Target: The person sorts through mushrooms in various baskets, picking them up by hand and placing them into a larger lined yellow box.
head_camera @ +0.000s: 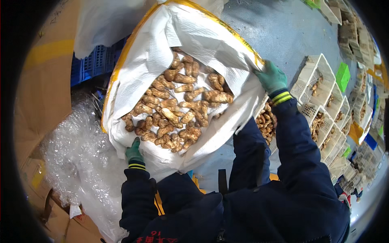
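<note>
A large white woven sack point(194, 148) with a yellow rim lies spread wide in front of me, many brown mushrooms point(170, 112) scattered on its white lining. My left hand point(134, 152), in a green glove, grips the sack's near left edge, its thumb up over the fabric. Also gloved in green, my right hand point(272, 77) is closed on the sack's right corner beside the yellow rim. Under that arm, more mushrooms point(266, 121) fill a crate that is partly hidden by the sack and my sleeve.
White plastic crates point(316, 82) holding mushrooms stand in rows on the right, with a green basket point(342, 76) among them. Crumpled clear plastic wrap point(82, 155) and cardboard point(48, 91) lie at the left, beside a blue crate point(97, 62). A distant person is partly visible at the lower right.
</note>
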Available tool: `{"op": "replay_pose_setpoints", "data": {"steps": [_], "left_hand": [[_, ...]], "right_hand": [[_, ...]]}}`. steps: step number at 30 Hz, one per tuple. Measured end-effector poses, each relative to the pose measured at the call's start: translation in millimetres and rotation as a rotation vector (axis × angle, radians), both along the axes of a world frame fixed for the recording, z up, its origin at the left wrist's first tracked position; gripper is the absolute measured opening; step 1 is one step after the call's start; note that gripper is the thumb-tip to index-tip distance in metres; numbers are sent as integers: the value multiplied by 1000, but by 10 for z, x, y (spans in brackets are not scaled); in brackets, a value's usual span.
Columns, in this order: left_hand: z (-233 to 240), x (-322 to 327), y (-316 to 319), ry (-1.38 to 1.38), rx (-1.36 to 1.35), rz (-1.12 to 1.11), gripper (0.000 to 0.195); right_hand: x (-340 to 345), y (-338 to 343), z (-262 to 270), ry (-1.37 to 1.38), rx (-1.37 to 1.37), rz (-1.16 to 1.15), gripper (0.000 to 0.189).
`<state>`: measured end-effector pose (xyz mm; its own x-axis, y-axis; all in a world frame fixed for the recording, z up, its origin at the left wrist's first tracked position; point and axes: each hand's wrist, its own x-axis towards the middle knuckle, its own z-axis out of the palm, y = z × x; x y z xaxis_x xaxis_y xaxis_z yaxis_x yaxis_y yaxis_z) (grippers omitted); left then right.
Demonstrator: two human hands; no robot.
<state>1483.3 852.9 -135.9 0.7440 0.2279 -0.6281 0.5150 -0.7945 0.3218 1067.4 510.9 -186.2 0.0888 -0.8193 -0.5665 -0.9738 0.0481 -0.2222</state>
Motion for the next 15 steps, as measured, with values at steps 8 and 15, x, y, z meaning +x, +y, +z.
{"op": "replay_pose_setpoints", "data": {"steps": [8,15], "left_hand": [[-92,294,-672,207,212,-534,49],[-1096,799,-621,316,-345,-617,43]], "right_hand": [[-413,786,10,312,100,-305,53],[-728,1104,-246,39,-191,-667,55]]}}
